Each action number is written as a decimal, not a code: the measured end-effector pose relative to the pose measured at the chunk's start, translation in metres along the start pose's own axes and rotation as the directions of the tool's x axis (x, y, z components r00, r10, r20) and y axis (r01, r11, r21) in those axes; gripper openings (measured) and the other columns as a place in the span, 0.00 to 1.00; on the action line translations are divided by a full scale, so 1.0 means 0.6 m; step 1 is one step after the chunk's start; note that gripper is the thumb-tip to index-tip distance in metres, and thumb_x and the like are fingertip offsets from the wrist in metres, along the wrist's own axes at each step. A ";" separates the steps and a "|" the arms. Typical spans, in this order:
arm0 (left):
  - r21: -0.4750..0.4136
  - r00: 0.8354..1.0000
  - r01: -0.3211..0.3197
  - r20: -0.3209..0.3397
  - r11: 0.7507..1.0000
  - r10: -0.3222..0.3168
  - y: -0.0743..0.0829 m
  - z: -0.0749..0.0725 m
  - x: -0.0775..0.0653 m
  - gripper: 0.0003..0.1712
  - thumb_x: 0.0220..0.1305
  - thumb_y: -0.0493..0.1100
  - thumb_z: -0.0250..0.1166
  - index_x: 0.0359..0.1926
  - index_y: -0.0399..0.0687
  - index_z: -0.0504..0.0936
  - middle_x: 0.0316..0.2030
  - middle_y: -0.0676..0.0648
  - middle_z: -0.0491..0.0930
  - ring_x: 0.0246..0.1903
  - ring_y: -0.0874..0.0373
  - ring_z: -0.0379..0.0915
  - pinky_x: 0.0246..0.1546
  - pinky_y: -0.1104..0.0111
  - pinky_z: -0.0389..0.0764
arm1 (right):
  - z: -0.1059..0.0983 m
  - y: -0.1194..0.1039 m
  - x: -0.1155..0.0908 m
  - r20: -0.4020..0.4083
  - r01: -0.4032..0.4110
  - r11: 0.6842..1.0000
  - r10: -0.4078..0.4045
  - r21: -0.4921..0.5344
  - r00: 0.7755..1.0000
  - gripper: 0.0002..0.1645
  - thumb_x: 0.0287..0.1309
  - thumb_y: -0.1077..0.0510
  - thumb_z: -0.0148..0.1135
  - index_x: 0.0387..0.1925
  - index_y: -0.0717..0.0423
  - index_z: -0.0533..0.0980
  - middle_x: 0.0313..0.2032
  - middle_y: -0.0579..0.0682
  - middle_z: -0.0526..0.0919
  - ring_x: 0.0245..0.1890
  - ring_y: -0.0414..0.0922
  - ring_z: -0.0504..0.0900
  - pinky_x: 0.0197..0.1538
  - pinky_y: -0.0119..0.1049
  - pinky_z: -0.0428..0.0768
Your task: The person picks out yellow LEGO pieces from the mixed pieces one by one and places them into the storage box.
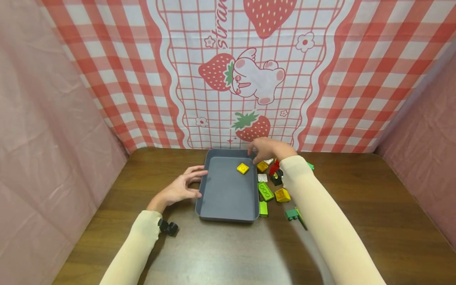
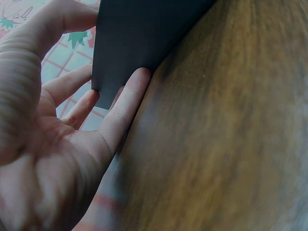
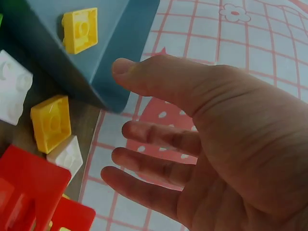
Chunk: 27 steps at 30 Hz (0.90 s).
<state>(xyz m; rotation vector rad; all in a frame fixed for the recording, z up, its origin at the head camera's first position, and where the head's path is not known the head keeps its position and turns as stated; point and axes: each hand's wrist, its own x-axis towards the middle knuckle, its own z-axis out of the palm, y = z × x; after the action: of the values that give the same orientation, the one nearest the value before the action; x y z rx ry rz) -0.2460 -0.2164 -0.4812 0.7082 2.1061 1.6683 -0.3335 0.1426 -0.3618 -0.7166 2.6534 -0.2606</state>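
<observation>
A grey rectangular tray (image 1: 228, 190) lies on the table with one small yellow brick (image 1: 243, 168) inside, toward its far right. Against the tray's left wall rests my left hand (image 1: 181, 186); in the left wrist view its fingertips (image 2: 140, 74) touch the dark outer side. My right hand (image 1: 265, 148) hovers by the far right corner of the tray, fingers spread and loosely bent, holding nothing. The right wrist view shows its thumb near the tray rim. Closest below it are an orange-yellow brick (image 3: 51, 124) and a white brick (image 3: 66, 158).
Several toy bricks lie right of the tray: a white one (image 1: 262, 177), lime ones (image 1: 265, 191), a yellow one (image 1: 282, 194), a dark green one (image 1: 291, 214) and red pieces (image 3: 29, 187). A black wheeled piece (image 1: 276, 177) sits among them. A patterned cloth (image 1: 235, 99) hangs behind the table.
</observation>
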 end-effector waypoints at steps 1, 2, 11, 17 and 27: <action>0.001 1.000 0.000 -0.001 1.000 0.000 0.000 0.000 0.000 0.47 0.68 0.26 0.73 0.84 0.28 0.64 0.90 0.34 0.44 0.83 0.21 0.53 0.58 0.74 0.85 | 0.000 0.002 -0.001 -0.001 -0.003 1.000 0.003 -0.001 1.000 0.24 0.73 0.60 0.74 0.66 0.61 0.84 0.66 0.64 0.86 0.61 0.59 0.85 0.68 0.56 0.86; 0.003 1.000 0.000 -0.001 1.000 0.000 0.000 -0.001 -0.001 0.47 0.68 0.26 0.73 0.84 0.28 0.64 0.90 0.34 0.44 0.83 0.21 0.53 0.58 0.74 0.85 | -0.001 0.004 -0.002 -0.001 -0.003 1.000 0.003 -0.005 1.000 0.23 0.73 0.60 0.74 0.66 0.61 0.84 0.65 0.63 0.87 0.59 0.58 0.85 0.67 0.55 0.87; 0.018 1.000 0.016 -0.002 1.000 -0.016 0.001 -0.001 0.001 0.47 0.69 0.26 0.73 0.85 0.29 0.64 0.90 0.35 0.44 0.84 0.22 0.53 0.59 0.73 0.85 | 0.001 0.023 -0.007 0.008 -0.023 1.000 0.023 -0.002 1.000 0.23 0.73 0.62 0.73 0.66 0.63 0.84 0.65 0.64 0.87 0.63 0.60 0.85 0.70 0.57 0.86; 0.020 1.000 0.013 -0.006 1.000 -0.012 0.002 -0.001 0.001 0.47 0.67 0.26 0.74 0.84 0.29 0.65 0.89 0.34 0.45 0.83 0.21 0.55 0.63 0.69 0.85 | -0.002 0.037 -0.009 0.032 -0.058 0.998 0.058 0.002 0.998 0.23 0.72 0.61 0.73 0.66 0.63 0.84 0.64 0.65 0.87 0.51 0.54 0.88 0.64 0.54 0.89; 0.022 1.000 0.008 -0.009 1.000 -0.008 0.004 -0.002 0.001 0.47 0.68 0.27 0.74 0.84 0.28 0.65 0.89 0.34 0.46 0.82 0.21 0.55 0.63 0.69 0.85 | -0.011 0.051 -0.021 0.021 -0.096 0.995 0.095 0.018 0.995 0.25 0.73 0.60 0.73 0.67 0.62 0.82 0.63 0.65 0.86 0.52 0.56 0.83 0.63 0.54 0.87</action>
<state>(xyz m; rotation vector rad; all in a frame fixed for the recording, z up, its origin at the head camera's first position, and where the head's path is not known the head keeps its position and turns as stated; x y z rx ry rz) -0.2467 -0.2163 -0.4786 0.6994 2.1332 1.6496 -0.3397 0.1757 -0.3601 -0.5815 2.6539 -0.2507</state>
